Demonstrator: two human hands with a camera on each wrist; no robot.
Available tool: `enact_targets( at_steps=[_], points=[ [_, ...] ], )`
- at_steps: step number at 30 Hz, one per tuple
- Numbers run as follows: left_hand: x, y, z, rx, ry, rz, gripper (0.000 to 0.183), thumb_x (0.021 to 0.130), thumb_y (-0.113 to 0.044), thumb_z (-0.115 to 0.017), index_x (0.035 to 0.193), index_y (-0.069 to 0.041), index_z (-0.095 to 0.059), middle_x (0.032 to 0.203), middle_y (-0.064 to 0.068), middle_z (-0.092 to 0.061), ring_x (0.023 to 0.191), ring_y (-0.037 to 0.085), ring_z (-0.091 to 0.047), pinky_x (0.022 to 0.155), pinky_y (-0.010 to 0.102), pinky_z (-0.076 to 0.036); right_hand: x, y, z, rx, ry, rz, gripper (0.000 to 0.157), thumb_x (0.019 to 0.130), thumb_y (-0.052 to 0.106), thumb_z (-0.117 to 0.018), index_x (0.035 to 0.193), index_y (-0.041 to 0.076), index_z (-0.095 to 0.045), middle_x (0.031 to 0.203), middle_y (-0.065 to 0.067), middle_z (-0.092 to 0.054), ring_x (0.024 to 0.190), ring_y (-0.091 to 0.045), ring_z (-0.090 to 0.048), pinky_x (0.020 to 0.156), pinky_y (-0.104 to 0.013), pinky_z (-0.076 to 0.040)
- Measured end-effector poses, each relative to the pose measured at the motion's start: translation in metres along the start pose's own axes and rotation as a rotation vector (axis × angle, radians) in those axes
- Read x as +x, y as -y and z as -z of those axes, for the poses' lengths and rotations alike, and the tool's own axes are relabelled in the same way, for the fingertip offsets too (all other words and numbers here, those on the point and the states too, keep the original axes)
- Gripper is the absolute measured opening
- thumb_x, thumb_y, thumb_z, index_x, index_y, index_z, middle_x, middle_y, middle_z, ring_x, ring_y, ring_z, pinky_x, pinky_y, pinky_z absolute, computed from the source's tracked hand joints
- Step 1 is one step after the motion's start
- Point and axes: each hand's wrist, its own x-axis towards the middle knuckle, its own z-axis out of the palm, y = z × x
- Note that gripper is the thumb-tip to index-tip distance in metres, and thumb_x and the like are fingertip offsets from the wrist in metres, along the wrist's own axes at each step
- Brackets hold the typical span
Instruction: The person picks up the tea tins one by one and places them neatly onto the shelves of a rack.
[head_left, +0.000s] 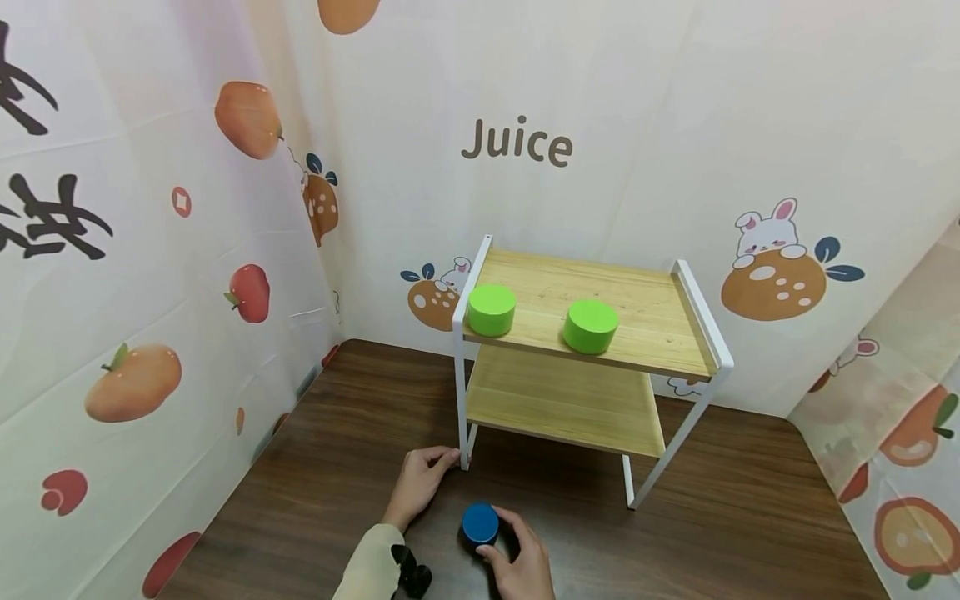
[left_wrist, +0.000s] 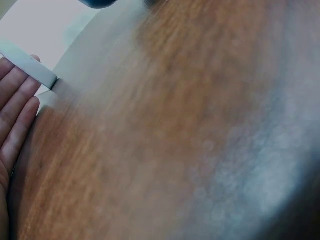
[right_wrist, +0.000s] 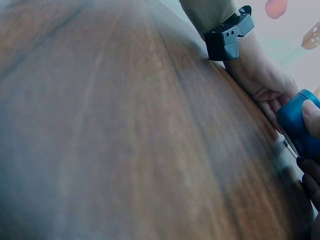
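A small blue cylinder (head_left: 480,523) sits on the dark wooden table, its flat round top facing up. My right hand (head_left: 521,554) holds it from the right, thumb and fingers around its side. In the right wrist view the blue cylinder (right_wrist: 296,122) shows at the right edge with the thumb on it. My left hand (head_left: 422,481) grips the front left leg of a two-tier shelf (head_left: 585,392), low near the tabletop. The left wrist view has the white leg (left_wrist: 37,70) lying across the fingers of that hand; its thumb is hidden there.
Two green cylinders (head_left: 492,310) (head_left: 591,327) stand on the upper board's front edge, one at the left end, one near the middle. White side frames bound the boards. Printed fruit cloth (head_left: 637,125) hangs behind and at both sides. A black wrist device (right_wrist: 225,40) sits on my left wrist.
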Motion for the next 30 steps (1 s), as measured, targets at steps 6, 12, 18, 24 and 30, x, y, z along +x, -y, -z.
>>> enact_targets(
  at_steps=[6,12,18,24,30],
  points=[
    [0.0001,-0.0011,0.0002,0.001,0.003,0.004,0.025,0.104,-0.032,-0.068,0.105,-0.012,-0.084,0.101,0.004,-0.082,0.097,0.015,-0.075,0.085,0.025,-0.058,-0.0003,0.0013,0.0005,0.003,0.002,-0.007,0.053,0.086,0.031,-0.088,0.132,0.016,-0.068,0.132,-0.006,-0.072,0.123,-0.035,-0.068,0.103,-0.051,-0.055],
    [-0.0001,-0.0009,0.0001,-0.004,0.005,0.0,0.024,0.104,-0.031,-0.068,0.105,-0.013,-0.084,0.101,0.004,-0.082,0.096,0.015,-0.075,0.084,0.024,-0.058,-0.0007,0.0018,0.0,-0.007,-0.007,0.0,0.052,0.086,0.03,-0.088,0.132,0.016,-0.068,0.131,-0.006,-0.072,0.123,-0.034,-0.068,0.102,-0.051,-0.055],
    [0.0,0.0002,0.0002,0.0,-0.001,-0.002,0.024,0.104,-0.032,-0.068,0.104,-0.013,-0.084,0.099,0.003,-0.082,0.095,0.015,-0.075,0.084,0.024,-0.058,-0.0003,0.0005,-0.0018,-0.023,-0.029,0.017,0.052,0.085,0.031,-0.089,0.131,0.016,-0.068,0.129,-0.005,-0.073,0.121,-0.032,-0.07,0.101,-0.049,-0.056],
    [-0.0003,-0.0004,0.0001,0.004,0.004,0.005,0.024,0.104,-0.031,-0.068,0.104,-0.014,-0.084,0.099,0.003,-0.082,0.095,0.015,-0.074,0.084,0.024,-0.058,0.0001,-0.0006,-0.0021,-0.029,-0.039,0.026,0.051,0.085,0.03,-0.089,0.131,0.017,-0.069,0.129,-0.004,-0.074,0.12,-0.032,-0.07,0.1,-0.049,-0.056],
    [0.0,0.0002,0.0,-0.007,0.002,0.007,0.024,0.104,-0.031,-0.068,0.104,-0.013,-0.084,0.1,0.004,-0.082,0.095,0.016,-0.075,0.084,0.024,-0.058,0.0002,-0.0003,-0.0016,-0.021,-0.032,0.016,0.051,0.085,0.03,-0.089,0.131,0.017,-0.069,0.129,-0.003,-0.073,0.12,-0.031,-0.07,0.101,-0.049,-0.056]
  ],
)
